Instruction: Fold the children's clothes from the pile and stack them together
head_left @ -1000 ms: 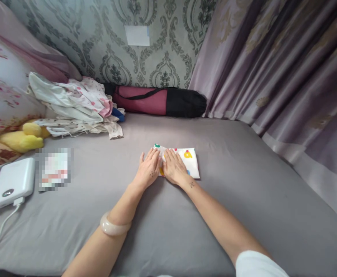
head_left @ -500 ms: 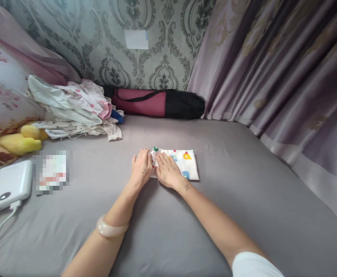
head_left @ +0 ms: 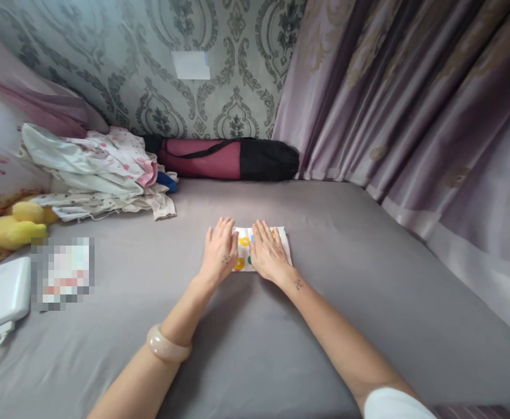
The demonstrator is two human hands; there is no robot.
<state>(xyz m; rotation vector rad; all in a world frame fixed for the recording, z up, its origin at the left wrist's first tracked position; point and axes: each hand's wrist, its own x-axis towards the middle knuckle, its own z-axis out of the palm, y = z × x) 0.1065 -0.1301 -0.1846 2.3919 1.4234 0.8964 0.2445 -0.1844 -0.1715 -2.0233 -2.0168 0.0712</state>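
Observation:
A small folded white cloth (head_left: 245,256) with yellow, blue and green cartoon prints lies flat on the grey bed sheet. My left hand (head_left: 220,247) rests along its left edge, fingers stretched out and pointing away from me. On the right part of the cloth lies my right hand (head_left: 270,253), palm down with the fingers extended. Neither hand grips anything. Part of the cloth is hidden under my palms. A pale bangle (head_left: 167,344) circles my left forearm.
A heap of clothes (head_left: 93,169) lies at the back left, near a yellow plush toy (head_left: 13,230). At the left are a white power bank (head_left: 4,294) with a cable and a blurred-out packet (head_left: 66,273). A maroon and black long bag (head_left: 220,159) lies against the wall.
My right hand has slid to the right across the cloth, and the cloth now shows different prints, its left part folded over. The view has turned slightly right.

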